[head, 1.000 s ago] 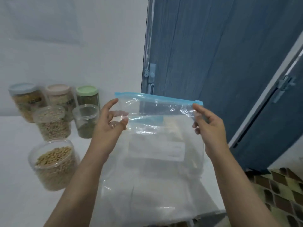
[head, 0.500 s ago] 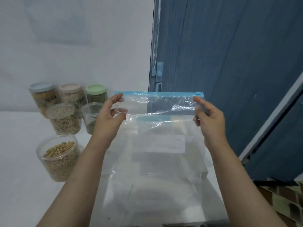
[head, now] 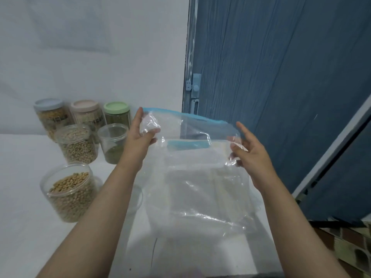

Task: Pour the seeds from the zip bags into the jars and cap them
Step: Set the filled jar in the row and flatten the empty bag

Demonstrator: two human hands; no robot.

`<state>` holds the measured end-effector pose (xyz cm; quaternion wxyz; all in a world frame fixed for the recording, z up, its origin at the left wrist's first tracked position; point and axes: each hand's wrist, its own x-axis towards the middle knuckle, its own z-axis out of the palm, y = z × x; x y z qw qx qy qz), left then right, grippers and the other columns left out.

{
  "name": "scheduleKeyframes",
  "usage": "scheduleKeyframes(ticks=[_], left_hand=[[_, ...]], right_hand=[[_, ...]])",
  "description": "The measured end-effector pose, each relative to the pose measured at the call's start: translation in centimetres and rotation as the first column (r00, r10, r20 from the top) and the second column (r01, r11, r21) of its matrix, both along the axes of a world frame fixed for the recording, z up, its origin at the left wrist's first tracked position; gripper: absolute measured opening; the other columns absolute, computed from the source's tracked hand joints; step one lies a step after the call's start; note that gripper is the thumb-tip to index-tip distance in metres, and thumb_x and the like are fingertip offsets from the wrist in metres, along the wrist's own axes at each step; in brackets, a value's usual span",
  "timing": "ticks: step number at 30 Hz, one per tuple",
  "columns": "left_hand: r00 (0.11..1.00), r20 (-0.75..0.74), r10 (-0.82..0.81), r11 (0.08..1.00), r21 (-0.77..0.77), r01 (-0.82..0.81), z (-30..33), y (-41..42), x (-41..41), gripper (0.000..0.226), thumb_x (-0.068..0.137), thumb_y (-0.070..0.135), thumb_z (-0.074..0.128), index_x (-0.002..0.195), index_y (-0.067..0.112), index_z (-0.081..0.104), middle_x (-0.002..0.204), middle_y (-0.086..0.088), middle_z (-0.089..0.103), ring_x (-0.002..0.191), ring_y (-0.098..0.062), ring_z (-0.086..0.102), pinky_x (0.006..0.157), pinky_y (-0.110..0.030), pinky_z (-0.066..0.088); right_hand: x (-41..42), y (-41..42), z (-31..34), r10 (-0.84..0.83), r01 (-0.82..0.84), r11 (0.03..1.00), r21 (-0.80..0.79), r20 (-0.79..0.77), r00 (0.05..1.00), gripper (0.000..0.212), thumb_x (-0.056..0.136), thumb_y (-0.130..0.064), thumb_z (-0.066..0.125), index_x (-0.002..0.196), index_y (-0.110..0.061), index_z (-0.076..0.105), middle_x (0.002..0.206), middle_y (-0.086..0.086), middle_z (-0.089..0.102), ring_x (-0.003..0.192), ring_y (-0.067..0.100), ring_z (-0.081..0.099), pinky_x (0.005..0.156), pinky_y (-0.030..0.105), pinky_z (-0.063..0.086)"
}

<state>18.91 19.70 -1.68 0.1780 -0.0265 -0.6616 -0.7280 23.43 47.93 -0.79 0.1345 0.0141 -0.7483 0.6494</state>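
An empty clear zip bag with a blue zip strip hangs in the air over the white table. My left hand pinches its top left corner. My right hand grips the bag's right edge a little below the zip, with the index finger straight. Left of the bag stand three open jars: one with tan seeds, one with mottled seeds and one with a little green seed. Behind them are three capped jars with a blue lid, a pink lid and a green lid.
More clear bags lie flat on the table under the held bag. A clear round container shows partly beside my left forearm. A blue door stands close on the right, and the table's right edge drops to a patterned floor.
The bag's top edge has tilted, its right corner sinking. My right hand slid lower along the right edge and its index finger lifted off the zip.
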Motion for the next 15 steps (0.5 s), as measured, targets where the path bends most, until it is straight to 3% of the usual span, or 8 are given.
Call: scheduleKeyframes(ticks=[3, 6, 8, 11, 13, 15], left_hand=[[0.995, 0.095, -0.033, 0.999, -0.020, 0.035, -0.7, 0.4, -2.0, 0.075, 0.095, 0.008, 0.062, 0.155, 0.034, 0.025, 0.151, 0.010, 0.038, 0.120, -0.012, 0.056, 0.099, -0.033, 0.052], [0.971, 0.236, 0.022, 0.990, -0.138, 0.011, -2.3, 0.9, -3.1, 0.070, 0.099, 0.019, 0.058, 0.157, 0.030, 0.020, 0.158, 0.001, 0.032, 0.134, -0.020, 0.046, 0.114, -0.043, 0.039], [0.951, 0.302, 0.067, 0.958, -0.286, 0.024, -4.0, 1.6, -2.9, 0.066, 0.100, 0.026, 0.057, 0.157, 0.025, 0.022, 0.160, -0.003, 0.027, 0.141, -0.022, 0.038, 0.119, -0.040, 0.030], [0.933, 0.354, 0.073, 0.866, -0.486, 0.116, -6.7, 2.5, -1.9, 0.056, 0.102, 0.032, 0.052, 0.154, 0.021, 0.032, 0.160, -0.007, 0.025, 0.138, -0.024, 0.041, 0.117, -0.032, 0.028], [0.919, 0.391, 0.048, 0.796, -0.571, 0.201, -8.1, 2.9, -1.0, 0.051, 0.103, 0.036, 0.048, 0.151, 0.019, 0.038, 0.159, -0.008, 0.026, 0.138, -0.023, 0.040, 0.115, -0.028, 0.024], [0.907, 0.418, 0.053, 0.738, -0.628, 0.246, -9.0, 3.0, -0.3, 0.052, 0.104, 0.040, 0.044, 0.151, 0.020, 0.038, 0.160, -0.008, 0.026, 0.145, -0.023, 0.030, 0.119, -0.032, 0.020]], right_hand=[[-2.5, -0.2, -0.5, -0.117, 0.118, 0.993, 0.008, -0.036, 0.992, 0.051, 0.099, -0.003, 0.054, 0.130, -0.043, 0.058, 0.123, -0.007, 0.062, 0.056, 0.004, 0.055, 0.054, 0.019, 0.046], [-5.6, -0.5, -1.5, -0.164, 0.164, 0.985, 0.053, 0.000, 0.986, 0.052, 0.097, 0.002, 0.046, 0.129, -0.036, 0.062, 0.134, -0.009, 0.058, 0.055, -0.001, 0.055, 0.056, 0.017, 0.045], [-7.1, -0.5, -2.8, -0.158, 0.151, 0.985, 0.087, 0.077, 0.985, 0.055, 0.094, 0.005, 0.042, 0.132, -0.029, 0.061, 0.141, -0.007, 0.053, 0.066, 0.004, 0.058, 0.053, 0.012, 0.043], [-8.2, -0.2, -4.6, -0.132, 0.093, 0.978, 0.185, 0.216, 0.967, 0.060, 0.090, 0.009, 0.039, 0.138, -0.022, 0.056, 0.148, -0.001, 0.043, 0.091, 0.018, 0.058, 0.048, 0.008, 0.042], [-8.4, -0.1, -5.1, -0.132, 0.072, 0.975, 0.208, 0.291, 0.948, 0.063, 0.090, 0.009, 0.038, 0.144, -0.022, 0.050, 0.140, 0.002, 0.045, 0.079, 0.016, 0.060, 0.049, 0.009, 0.044], [-8.4, 0.1, -5.1, -0.133, 0.092, 0.987, 0.133, 0.340, 0.931, 0.064, 0.092, 0.005, 0.040, 0.149, -0.024, 0.043, 0.133, 0.004, 0.046, 0.073, 0.014, 0.060, 0.055, 0.014, 0.049]])
